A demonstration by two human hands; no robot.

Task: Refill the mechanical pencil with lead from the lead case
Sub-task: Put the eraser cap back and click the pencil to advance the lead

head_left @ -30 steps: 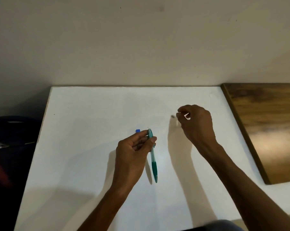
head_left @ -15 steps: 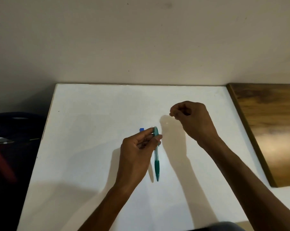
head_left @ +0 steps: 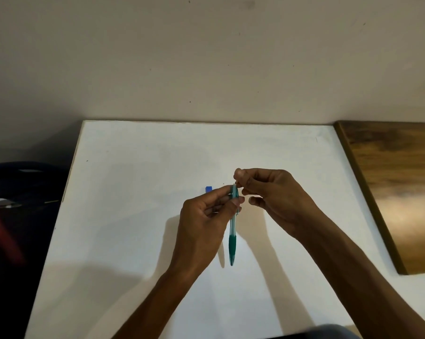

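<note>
Mechanical pencil held upright above the white tabletop, top end being worked.

It is pinched near the top by the left hand; the right hand is pinched at its cap end, on what cannot be told. Light, slippery plastic is judged; lead would snap easily. A blue piece lies just left of the pencil top.

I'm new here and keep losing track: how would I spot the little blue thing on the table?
Start at the white table, then find the left hand holding the pencil. Just beyond its fingertips, partly hidden, a blue piece lies on the table, the only blue thing there.
</note>
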